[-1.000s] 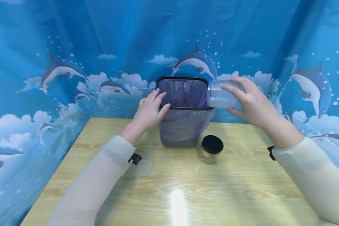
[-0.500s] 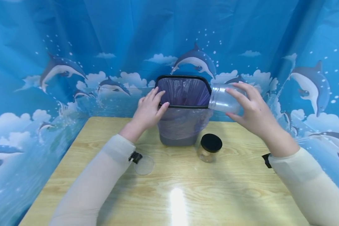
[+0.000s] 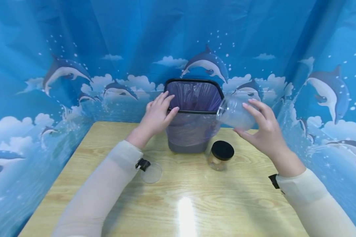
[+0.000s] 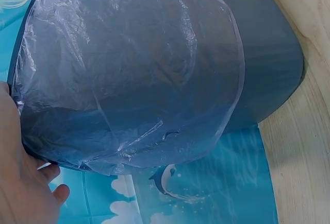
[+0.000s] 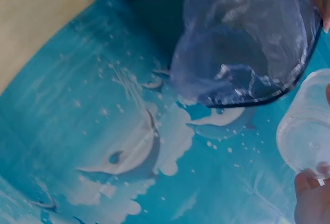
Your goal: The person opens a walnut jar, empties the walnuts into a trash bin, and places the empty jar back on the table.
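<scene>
A grey trash can [image 3: 187, 144] with a black rim stands at the back of the table, lined with a translucent purple bag [image 3: 192, 130] folded over the rim. My left hand [image 3: 158, 113] holds the can's rim at the left corner, its thumb on the front edge. With my right hand [image 3: 265, 128] I grip a clear plastic jar [image 3: 237, 113] between thumb and fingers. The jar lies tilted in the air, mouth toward the can's right rim, and no contents show inside. In the right wrist view the jar [image 5: 309, 126] appears at the right edge, with fingertips around it.
A small jar with a black lid [image 3: 222, 150] and pale contents stands right of the can's base. A clear round disc [image 3: 152, 173] lies flat near my left wrist. The wooden table [image 3: 225, 204] is backed by a blue dolphin-print curtain [image 3: 154, 39].
My right hand has drawn back from the can, moving right and down with the jar. The jar's base has swung lower, so it tilts mouth-up. My left hand has stayed in place.
</scene>
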